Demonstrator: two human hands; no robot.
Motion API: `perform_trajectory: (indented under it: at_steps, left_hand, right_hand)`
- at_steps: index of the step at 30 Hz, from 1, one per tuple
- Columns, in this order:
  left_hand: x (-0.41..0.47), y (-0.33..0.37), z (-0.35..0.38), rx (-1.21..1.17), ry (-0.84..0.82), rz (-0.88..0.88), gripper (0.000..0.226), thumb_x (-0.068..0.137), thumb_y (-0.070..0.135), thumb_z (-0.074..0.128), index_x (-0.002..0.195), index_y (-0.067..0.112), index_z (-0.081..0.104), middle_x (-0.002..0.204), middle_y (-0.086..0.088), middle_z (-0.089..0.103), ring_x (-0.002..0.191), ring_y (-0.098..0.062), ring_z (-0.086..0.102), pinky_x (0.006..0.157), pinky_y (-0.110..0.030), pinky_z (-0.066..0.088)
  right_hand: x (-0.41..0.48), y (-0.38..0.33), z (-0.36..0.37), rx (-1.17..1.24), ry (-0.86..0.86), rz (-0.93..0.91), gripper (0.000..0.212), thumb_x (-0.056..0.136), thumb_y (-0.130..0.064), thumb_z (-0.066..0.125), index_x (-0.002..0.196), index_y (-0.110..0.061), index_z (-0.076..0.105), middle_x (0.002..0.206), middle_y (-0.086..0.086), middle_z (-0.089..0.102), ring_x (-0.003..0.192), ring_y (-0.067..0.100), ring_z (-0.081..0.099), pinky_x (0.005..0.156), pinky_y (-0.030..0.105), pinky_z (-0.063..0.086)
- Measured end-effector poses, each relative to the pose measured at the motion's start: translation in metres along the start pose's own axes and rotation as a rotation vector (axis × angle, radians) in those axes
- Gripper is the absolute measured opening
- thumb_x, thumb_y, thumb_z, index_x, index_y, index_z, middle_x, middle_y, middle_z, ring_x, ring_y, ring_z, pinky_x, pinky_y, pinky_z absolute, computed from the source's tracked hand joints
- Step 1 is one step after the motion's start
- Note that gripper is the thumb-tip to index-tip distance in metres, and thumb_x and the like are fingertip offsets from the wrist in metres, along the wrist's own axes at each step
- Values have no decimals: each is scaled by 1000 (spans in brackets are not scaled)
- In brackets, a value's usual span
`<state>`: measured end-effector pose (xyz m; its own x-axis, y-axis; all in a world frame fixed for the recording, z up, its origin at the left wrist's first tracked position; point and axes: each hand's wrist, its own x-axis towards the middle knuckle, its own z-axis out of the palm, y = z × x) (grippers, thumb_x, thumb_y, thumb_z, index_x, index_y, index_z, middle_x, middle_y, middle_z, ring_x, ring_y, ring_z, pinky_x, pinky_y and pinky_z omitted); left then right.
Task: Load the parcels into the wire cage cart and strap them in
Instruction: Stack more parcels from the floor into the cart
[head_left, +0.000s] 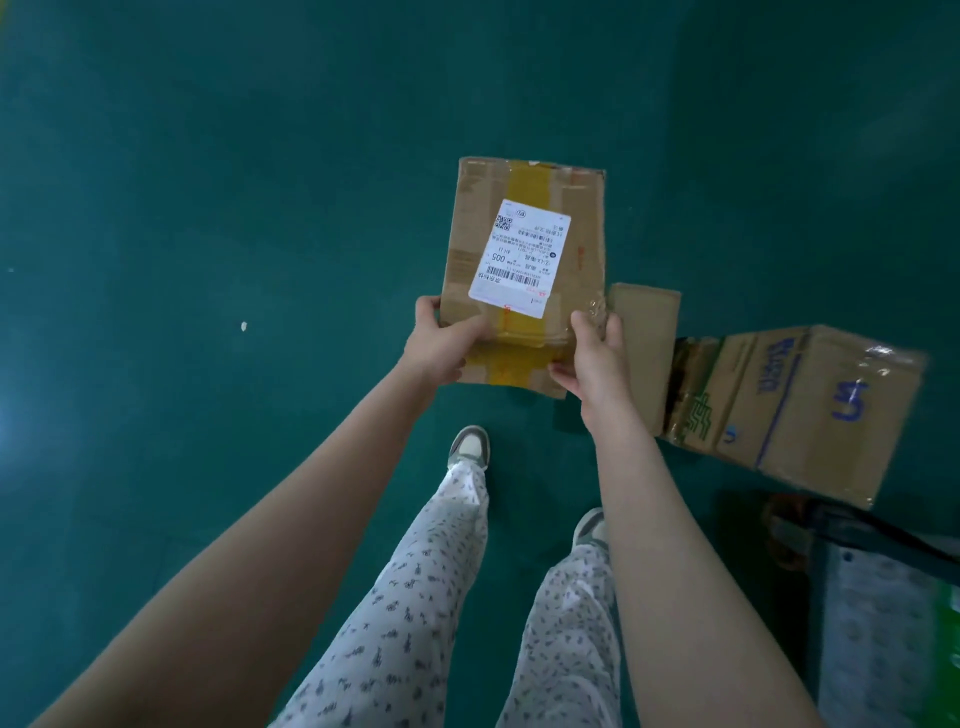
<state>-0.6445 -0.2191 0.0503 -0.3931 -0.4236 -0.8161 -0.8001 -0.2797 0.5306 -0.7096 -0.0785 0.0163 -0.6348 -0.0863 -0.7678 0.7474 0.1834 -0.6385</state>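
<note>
Labelled parcel (524, 270): held clear of floor (208, 208), left of and beyond printed box (810, 410). Long axis running away from body. Left grip (441, 345), right grip (597, 356): curled round near end, one per side, equally near.

A white sticker (519, 257) sits on top of the small box (582, 234), upside down from here. The number 005 can be read on it. It also has a square code (503, 222) and a bar code (514, 277). Its other words are too small to read. The big box (831, 441) has a blue pen mark (849, 400) that looks like a 5. Its blue and green print is too blurry to read.
</note>
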Motion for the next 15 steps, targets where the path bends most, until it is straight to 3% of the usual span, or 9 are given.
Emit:
perform_trajectory:
  at_steps: [4,9,15]
  left_hand:
    - [-36,38,-11,14,-24,118,47,86,28,59,125,27,32,98,1,56,70,-13,52,65,-30,47]
    - [-90,87,-9,6,-79,249,50,90,41,52,132,30,27,126,-1,52,107,-28,57,83,-47,48]
    - [-149,116,1,20,-195,347,45,93,43,50,130,31,28,124,3,53,110,-28,56,87,-48,45]
  right_hand:
    - [-36,-45,-2,36,14,-72,36,98,-32,46,134,-26,40,123,-1,55,108,23,58,73,27,53]
    - [-90,-91,-16,106,102,-169,39,98,-34,45,136,-27,39,118,-3,54,107,24,59,77,30,53]
    - [-153,-114,-42,277,210,-238,36,98,-31,46,133,-25,42,120,-1,55,110,21,56,83,35,53]
